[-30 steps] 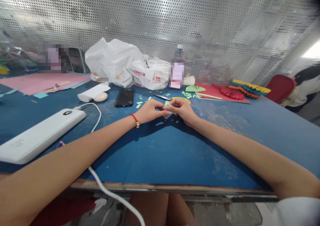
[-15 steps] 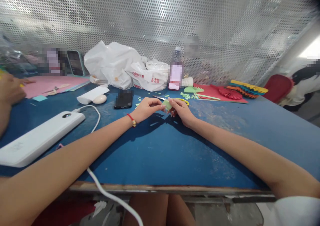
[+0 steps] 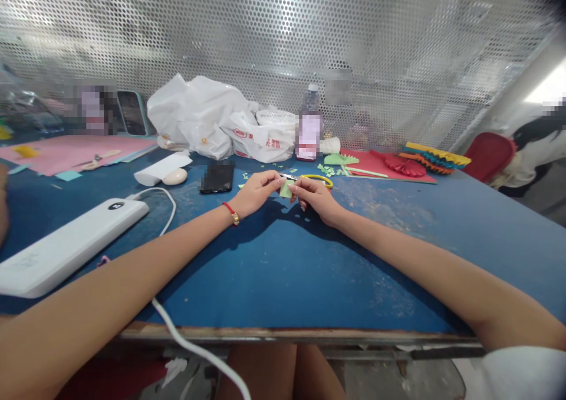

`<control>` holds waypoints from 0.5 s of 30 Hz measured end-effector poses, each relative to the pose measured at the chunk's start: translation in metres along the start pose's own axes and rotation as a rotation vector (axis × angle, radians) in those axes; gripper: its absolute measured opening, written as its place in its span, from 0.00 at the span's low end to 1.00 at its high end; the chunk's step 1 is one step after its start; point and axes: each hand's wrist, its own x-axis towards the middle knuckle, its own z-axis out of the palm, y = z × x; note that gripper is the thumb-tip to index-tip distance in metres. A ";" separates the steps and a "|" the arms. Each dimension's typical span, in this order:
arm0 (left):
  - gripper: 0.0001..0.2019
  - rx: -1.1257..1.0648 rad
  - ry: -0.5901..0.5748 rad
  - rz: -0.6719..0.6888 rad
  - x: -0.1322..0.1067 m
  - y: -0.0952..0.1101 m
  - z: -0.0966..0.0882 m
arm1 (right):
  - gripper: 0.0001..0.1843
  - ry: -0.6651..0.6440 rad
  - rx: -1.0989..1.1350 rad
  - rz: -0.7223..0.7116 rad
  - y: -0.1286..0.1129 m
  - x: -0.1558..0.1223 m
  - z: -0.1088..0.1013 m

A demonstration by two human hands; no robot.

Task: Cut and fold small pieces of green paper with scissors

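Note:
A small piece of light green paper [image 3: 286,189] is held just above the blue table between my two hands. My left hand [image 3: 257,192], with a red bracelet at the wrist, pinches its left side. From the other side, the thumb and fingers of my right hand [image 3: 319,198] grip its right edge. Directly behind the hands lie scissors with yellow handles [image 3: 326,182], their blades partly hidden by my fingers. Green paper scraps [image 3: 332,170] are scattered beyond them.
A white power bank [image 3: 73,243] with a cable lies at left. A black phone [image 3: 216,177], white plastic bags [image 3: 201,114] and a bottle [image 3: 309,123] stand behind. Red paper [image 3: 365,163] and folded paper fans [image 3: 435,155] are at back right. Another person's arm [image 3: 3,205] shows at the left edge.
The green paper has turned between my fingers and now hangs flatter toward me. Both hands have barely shifted. The other person's hand at left has drawn back, almost out of view.

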 end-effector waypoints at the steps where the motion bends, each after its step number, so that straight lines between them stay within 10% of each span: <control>1: 0.19 0.001 -0.006 0.007 0.000 0.000 0.000 | 0.18 0.001 0.001 -0.003 0.000 0.000 0.000; 15: 0.18 -0.088 -0.129 0.025 0.000 -0.003 0.003 | 0.17 0.057 0.011 -0.008 0.003 0.002 -0.001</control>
